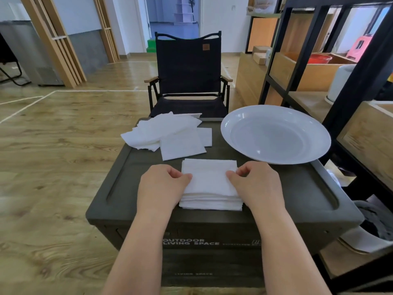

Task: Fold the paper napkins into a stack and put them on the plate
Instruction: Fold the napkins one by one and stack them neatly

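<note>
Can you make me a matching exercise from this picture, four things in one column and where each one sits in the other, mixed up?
Things:
1. stack
2. plate
3. loose napkins
4. chair

Places:
A. on the floor behind the box
B. between the two hands, at the near edge of the box
C. far left of the box top
D. far right of the box top, nothing on it

Pairs: 1-B, 2-D, 3-C, 4-A

The left hand and right hand each pinch a side of the stack.
</note>
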The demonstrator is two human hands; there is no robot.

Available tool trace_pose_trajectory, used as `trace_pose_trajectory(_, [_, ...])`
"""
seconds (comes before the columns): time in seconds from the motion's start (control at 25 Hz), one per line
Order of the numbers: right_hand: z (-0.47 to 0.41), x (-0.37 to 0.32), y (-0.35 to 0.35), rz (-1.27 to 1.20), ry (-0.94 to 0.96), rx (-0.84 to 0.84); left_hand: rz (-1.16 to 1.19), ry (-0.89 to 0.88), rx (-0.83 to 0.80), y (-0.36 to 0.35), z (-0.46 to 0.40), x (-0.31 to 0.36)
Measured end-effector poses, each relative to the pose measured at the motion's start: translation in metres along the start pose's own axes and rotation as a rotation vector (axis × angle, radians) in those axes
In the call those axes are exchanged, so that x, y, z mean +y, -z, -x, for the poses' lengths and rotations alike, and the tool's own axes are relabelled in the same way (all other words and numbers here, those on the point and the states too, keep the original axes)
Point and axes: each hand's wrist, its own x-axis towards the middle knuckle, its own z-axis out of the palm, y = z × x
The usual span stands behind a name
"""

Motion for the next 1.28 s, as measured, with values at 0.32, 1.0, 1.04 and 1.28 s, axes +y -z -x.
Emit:
trace_pose_trajectory(0.32, [-0.001,-0.003,0.002,-0.227,0.027,0.146,-0.398,-0.242,0.117,0.012,-0.065,-0.006])
trace_pose_trajectory(1.0, [0.009,-0.017,0.014,-0.620,0.398,-0.161,0.052,-0.689,0.012,0.058,0.020,0.024])
trace_pose_trajectory(1.04, [0.009,-0.016,0.016,-0.720,0.363,-0.173,0.194,-0.630,-0.034,0.056,0.020,0.026])
trace_pose_trajectory(1.28, [0.005,-0.011,0.017,-0.741,0.187,-0.153,0.280,-0.447,0.167,0.025,0.013,0.024])
